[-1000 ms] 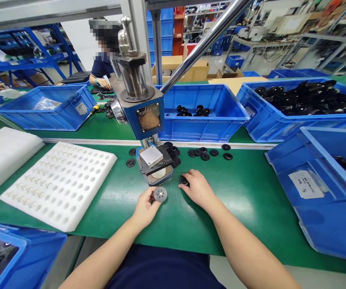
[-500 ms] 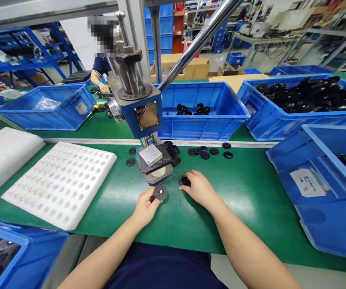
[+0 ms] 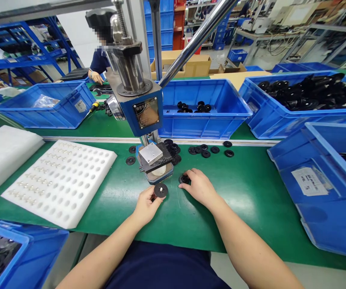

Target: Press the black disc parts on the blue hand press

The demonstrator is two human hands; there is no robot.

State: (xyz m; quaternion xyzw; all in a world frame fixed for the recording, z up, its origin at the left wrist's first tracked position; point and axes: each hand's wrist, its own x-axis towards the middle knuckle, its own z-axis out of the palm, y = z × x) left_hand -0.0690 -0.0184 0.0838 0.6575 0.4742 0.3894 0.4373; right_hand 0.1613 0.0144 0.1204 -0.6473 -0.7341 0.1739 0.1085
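Observation:
My left hand (image 3: 145,204) holds a black disc (image 3: 161,191) with a small white piece at its centre, just in front of the press base. My right hand (image 3: 199,185) has its thumb and fingers around another black disc (image 3: 184,179) on the green table, right of the press. The hand press (image 3: 145,108) stands behind my left hand, with a metal block (image 3: 151,153) above its base. Several loose black discs (image 3: 204,151) lie behind my right hand, and more are heaped beside the press.
At the left lies a white foam tray (image 3: 67,180) with small pale parts in some holes. Blue bins (image 3: 203,127) line the back, with another (image 3: 335,208) at the right and one (image 3: 46,249) at lower left. A co-worker's hand (image 3: 97,77) shows beyond the press.
The view has shifted slightly. The disc in my left hand has tilted a little. The co-worker's hand has moved left and up; my right hand stays at its disc.

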